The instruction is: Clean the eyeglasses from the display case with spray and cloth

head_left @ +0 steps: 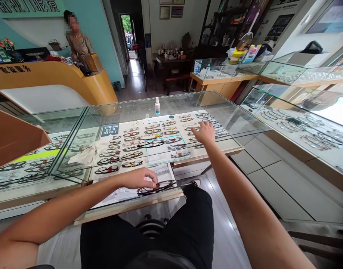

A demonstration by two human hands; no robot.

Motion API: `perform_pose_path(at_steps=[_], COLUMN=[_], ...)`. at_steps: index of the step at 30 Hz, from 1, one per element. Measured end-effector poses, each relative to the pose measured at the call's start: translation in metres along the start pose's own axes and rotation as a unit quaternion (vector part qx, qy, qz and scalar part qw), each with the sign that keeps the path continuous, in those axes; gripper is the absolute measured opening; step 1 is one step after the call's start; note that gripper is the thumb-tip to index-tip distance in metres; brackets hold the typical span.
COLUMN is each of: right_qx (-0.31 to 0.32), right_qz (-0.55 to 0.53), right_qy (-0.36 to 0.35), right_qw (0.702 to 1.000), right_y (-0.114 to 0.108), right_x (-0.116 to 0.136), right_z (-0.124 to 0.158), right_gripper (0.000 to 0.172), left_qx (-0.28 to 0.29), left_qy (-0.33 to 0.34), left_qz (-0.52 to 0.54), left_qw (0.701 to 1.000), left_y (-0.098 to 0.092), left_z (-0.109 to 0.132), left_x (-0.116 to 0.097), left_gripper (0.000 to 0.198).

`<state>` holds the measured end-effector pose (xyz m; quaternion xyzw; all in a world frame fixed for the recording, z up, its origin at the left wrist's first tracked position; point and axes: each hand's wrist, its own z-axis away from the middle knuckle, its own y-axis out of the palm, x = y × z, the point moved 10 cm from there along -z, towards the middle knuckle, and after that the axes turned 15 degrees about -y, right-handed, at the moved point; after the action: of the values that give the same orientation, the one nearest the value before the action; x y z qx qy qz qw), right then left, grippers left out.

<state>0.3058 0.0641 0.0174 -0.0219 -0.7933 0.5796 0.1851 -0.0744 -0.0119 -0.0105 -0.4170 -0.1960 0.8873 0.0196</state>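
My left hand (140, 178) is over the open drawer at the front of the glass case, its fingers curled and pinched on a pair of dark-framed eyeglasses (168, 184). My right hand (205, 132) reaches into the display with its fingers spread, just above the rows of eyeglasses at the right; nothing shows in its grip. Between the hands, a black pair of eyeglasses (150, 144) lies partly over a teal-edged white mat (157, 157). A cream cloth (90, 151) lies crumpled at the left of the rows.
A small spray bottle (157, 106) stands behind the rows, near a dark blue card (111, 129). Glass panes enclose the case, and the pulled-out drawer (132, 205) is above my lap. A brown box (17, 138) juts in at left. A person (79, 43) stands behind the far counter.
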Motion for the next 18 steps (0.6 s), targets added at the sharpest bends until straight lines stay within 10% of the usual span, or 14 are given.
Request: perform_pose_path(at_steps=[4,9,14,18], right_qx=[0.001,0.005,0.003,-0.002], right_qz=[0.001,0.0,-0.002,-0.005], right_qy=[0.002,0.002,0.001,0.0], right_qw=[1.0,1.0,1.0,1.0], right_y=[-0.001,-0.002,-0.004,-0.004], right_x=[0.0,0.001,0.002,0.002], right_z=[0.0,0.001,0.002,0.002], right_gripper=[0.077,0.076,0.075,0.073], left_qx=[-0.016,-0.177,-0.374,-0.396], left_qy=[0.071,0.109,0.076,0.023], left_qz=[-0.006,-0.109,-0.243,-0.313], left_qw=[0.997,0.972,0.892,0.863], left_y=[-0.017,-0.092,-0.181,-0.217], left_z=[0.036,0.057,0.032,-0.015], left_x=[-0.057,-0.105,-0.109,-0.087], left_gripper=[0.039,0.039,0.032,0.031])
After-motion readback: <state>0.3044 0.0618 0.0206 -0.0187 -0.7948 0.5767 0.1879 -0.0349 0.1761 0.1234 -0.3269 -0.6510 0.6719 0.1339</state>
